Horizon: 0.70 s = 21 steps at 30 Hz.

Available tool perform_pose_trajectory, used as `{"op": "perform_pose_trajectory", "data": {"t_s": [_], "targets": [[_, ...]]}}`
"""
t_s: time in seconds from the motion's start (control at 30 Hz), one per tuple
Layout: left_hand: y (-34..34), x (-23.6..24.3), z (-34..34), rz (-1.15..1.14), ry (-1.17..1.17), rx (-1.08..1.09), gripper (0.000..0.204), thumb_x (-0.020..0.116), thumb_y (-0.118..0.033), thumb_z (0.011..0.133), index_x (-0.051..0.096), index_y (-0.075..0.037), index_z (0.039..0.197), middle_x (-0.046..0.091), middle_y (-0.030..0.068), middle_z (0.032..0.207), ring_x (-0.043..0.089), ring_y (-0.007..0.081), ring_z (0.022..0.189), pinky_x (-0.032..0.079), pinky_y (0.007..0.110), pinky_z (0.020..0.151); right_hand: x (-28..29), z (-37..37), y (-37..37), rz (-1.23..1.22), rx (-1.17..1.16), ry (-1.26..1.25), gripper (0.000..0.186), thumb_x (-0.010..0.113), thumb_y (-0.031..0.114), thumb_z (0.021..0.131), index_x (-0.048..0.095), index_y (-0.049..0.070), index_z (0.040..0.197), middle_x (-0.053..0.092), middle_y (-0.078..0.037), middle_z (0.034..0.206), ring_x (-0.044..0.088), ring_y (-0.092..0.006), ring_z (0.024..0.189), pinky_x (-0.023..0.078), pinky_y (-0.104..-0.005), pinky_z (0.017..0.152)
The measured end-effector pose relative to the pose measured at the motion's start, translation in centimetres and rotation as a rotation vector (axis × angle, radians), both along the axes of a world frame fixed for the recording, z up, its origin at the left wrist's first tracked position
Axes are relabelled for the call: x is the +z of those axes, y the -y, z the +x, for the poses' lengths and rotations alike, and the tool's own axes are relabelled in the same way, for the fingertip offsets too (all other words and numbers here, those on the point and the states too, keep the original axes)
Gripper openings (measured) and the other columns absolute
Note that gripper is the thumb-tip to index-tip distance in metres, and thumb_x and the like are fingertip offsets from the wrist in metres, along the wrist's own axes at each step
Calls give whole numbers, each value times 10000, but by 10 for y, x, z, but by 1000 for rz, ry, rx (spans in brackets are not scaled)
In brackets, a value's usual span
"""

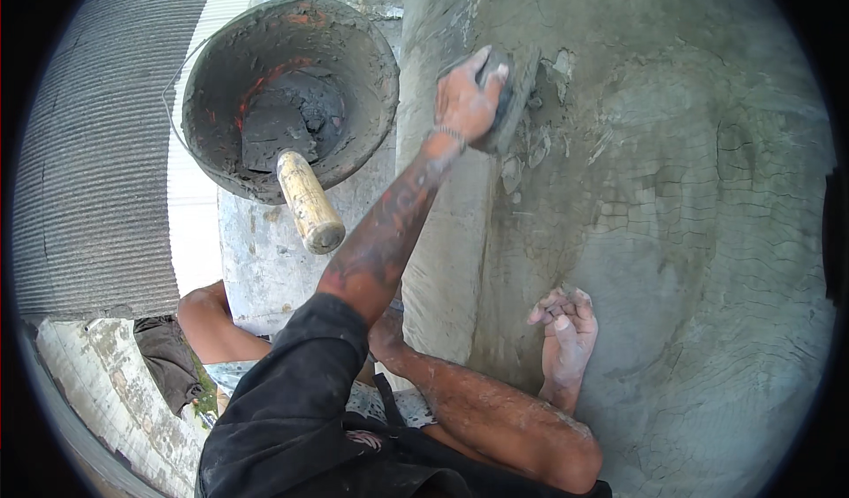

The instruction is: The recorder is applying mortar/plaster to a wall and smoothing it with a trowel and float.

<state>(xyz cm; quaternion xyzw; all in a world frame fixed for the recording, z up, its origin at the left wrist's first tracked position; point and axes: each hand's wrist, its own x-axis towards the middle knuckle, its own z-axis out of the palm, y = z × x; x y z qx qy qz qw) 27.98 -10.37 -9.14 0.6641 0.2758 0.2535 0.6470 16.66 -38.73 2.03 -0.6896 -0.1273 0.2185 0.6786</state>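
Note:
My left hand (466, 102) reaches up from a black sleeve and is closed round the handle of a plastering float (520, 100). The float rests against the grey cement surface (654, 188), just past its raised edge; my fingers hide part of it. My right hand (569, 334) lies low on the same surface, fingers bent and apart, with grey smears and nothing visible in it. My folded leg hides its forearm. Left of my left forearm, a bucket (376, 65) holds wet grey mortar (323, 100). A trowel (305, 202) leans in it, blade in the mortar, wooden handle over the rim.
The cement surface shows fine cracks and rough patches near the float. A pale ledge (442, 294) runs along its left side. Beyond the bucket lies a grey corrugated roof (97, 144) with a white strip (190, 233). Dark cloth (168, 356) hangs at lower left.

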Motion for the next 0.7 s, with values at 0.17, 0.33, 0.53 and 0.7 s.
{"op": "perform_pose_trajectory", "data": {"t_s": [0.17, 0.33, 0.53, 0.7], "targets": [[-21, 2, 48, 86, -139, -179, 551, 614, -452, 772, 574, -92, 1188, 611, 155, 1116, 584, 293, 1033, 439, 355, 898, -1, 3, 0, -21, -7, -14, 458, 655, 167, 803, 483, 38, 1207, 585, -130, 957, 578, -206, 771, 476, -328, 682], [-7, -7, 39, 63, -96, -279, 546, 612, -445, 772, 585, -67, 1164, 620, 172, 1083, 587, 306, 1025, 441, 351, 899, -2, 10, -5, -10, -36, -61, 459, 645, 158, 807, 474, 52, 1220, 582, -128, 947, 573, -202, 769, 473, -328, 694], [28, -1, -14, 107, -3, -405, 525, 608, -385, 814, 554, -9, 1176, 600, 216, 1102, 586, 273, 1043, 436, 322, 899, -4, 11, -8, 11, -8, -53, 432, 621, 179, 828, 479, 68, 1220, 586, -128, 930, 570, -194, 761, 472, -322, 689], [18, -21, -39, 34, 0, -343, 491, 591, -365, 827, 550, -43, 1195, 594, 215, 1110, 584, 267, 1050, 435, 322, 901, -2, 5, -5, -12, 22, -71, 421, 626, 181, 824, 487, 46, 1198, 590, -125, 930, 575, -194, 762, 476, -321, 688]]}}
